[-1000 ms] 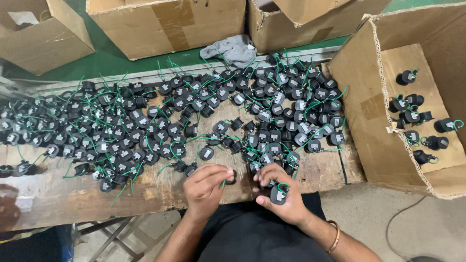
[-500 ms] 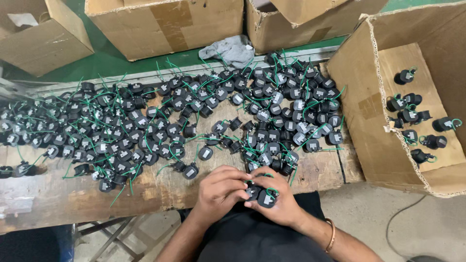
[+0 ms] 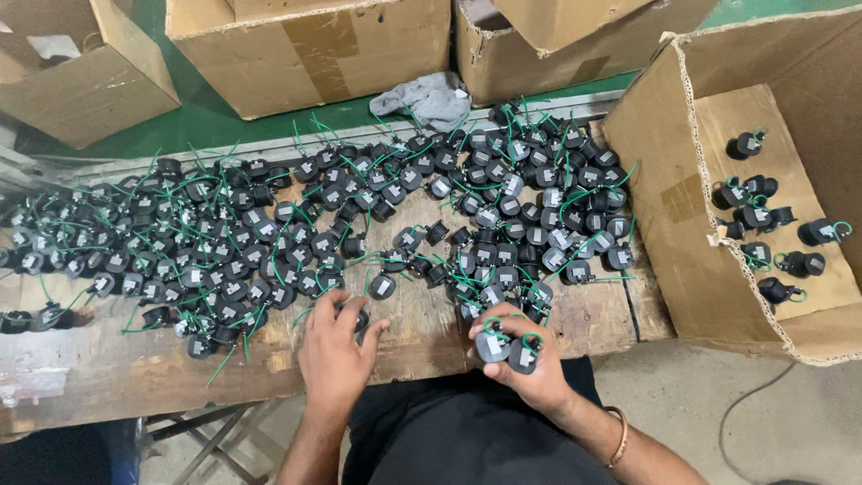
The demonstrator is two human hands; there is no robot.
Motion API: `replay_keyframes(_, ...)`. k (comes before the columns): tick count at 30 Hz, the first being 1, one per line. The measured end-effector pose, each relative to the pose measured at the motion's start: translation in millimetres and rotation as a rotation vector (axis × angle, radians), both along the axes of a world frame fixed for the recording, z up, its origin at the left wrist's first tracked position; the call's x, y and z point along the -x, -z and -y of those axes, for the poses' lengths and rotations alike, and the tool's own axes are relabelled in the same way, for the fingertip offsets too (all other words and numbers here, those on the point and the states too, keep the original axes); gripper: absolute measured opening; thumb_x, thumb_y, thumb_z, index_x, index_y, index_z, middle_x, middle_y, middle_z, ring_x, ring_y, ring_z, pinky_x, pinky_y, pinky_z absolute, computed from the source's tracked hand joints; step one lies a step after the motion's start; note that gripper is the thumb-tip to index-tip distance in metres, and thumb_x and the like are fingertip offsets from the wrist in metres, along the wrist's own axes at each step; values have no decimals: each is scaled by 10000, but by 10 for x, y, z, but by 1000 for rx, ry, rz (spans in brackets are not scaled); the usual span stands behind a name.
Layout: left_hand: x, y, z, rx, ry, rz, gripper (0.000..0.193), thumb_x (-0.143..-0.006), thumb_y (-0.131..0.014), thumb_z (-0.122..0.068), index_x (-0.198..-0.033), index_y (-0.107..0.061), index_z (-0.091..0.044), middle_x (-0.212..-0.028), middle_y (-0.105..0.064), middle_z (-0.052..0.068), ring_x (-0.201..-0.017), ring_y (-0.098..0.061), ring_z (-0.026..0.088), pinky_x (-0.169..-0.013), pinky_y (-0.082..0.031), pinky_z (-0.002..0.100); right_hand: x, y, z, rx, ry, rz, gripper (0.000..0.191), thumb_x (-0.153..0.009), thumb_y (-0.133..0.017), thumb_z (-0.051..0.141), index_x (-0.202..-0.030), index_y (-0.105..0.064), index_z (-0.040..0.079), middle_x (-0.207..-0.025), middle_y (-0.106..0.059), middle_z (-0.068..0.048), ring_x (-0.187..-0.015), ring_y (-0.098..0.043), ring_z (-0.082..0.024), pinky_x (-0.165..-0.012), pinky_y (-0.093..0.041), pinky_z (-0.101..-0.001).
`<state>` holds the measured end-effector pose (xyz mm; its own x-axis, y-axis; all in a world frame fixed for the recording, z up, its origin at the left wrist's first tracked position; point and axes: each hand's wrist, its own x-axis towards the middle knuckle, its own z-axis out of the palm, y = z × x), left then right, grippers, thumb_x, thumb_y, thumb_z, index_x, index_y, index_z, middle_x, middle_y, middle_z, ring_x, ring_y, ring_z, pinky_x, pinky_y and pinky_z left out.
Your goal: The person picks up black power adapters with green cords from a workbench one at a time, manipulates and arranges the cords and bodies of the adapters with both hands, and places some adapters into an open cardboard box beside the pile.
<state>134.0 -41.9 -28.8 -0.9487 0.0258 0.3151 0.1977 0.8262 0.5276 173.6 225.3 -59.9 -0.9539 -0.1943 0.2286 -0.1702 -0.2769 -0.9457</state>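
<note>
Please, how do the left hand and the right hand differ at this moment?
The left hand lies palm down on the wooden table, fingers over one black part; the right hand is raised at the table edge, gripping two black parts with green wires. The right wrist wears a bangle; the left is bare. Both touch the same kind of part.

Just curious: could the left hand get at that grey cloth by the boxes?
Probably, with a long stretch. The left hand sits at the near edge; the cloth lies uncovered across the table, beyond the black parts.
</note>
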Motion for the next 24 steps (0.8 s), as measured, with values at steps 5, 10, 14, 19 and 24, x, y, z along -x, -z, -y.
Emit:
replay_keyframes(5, -148, 135, -11, 112, -68, 59, 323, -709, -845, -254, -902, -663, -72, -1018, -653, 109, -972, -576, 351, -800, -490, 472, -18, 124, 60, 452, 19, 298, 588, -868, -848, 314, -1270, -551, 3, -1164, -569, -136, -1141, -598, -289, -841, -606, -427)
replay_keyframes(10, -87, 254, 98, 81, -45, -13, 229, -817, -783, -129, -955, -621, -43, -935, -637, 130, -934, -568, 363, -831, -475, 484, -33, 142, 48, 509, -1, 328, 573, -885, -831, 272, -1295, -516, 25, -1142, -560, -125, -1145, -593, -284, -837, -602, -433)
replay_keyframes(14, -41, 236, 185, -90, 11, -68, 304, -797, -707, -52, -1092, -640, -25, -959, -670, 128, -911, -601, 353, -810, -484, 469, -44, 139, 27, 496, -6, 328, 549, -894, -818, 263, -1287, -520, 22, -1148, -562, -118, -1150, -595, -284, -842, -601, -438)
replay_keyframes(19, -13, 190, 291, -182, 47, -69, 276, -901, -645, -36, -1171, -705, -36, -962, -689, 127, -915, -627, 321, -834, -498, 431, -28, 156, 50, 519, -3, 310, 547, -904, -824, 246, -1295, -519, 15, -1152, -560, -131, -1152, -593, -290, -847, -594, -440)
replay_keyframes(24, -65, 198, 192, -517, 88, 13, 149, -980, -620, -67, -1087, -711, -17, -1028, -687, 114, -945, -667, 272, -835, -523, 346, -23, 112, 91, 573, -4, 351, 557, -890, -830, 216, -1303, -499, 41, -1155, -559, -115, -1155, -594, -284, -846, -594, -435)
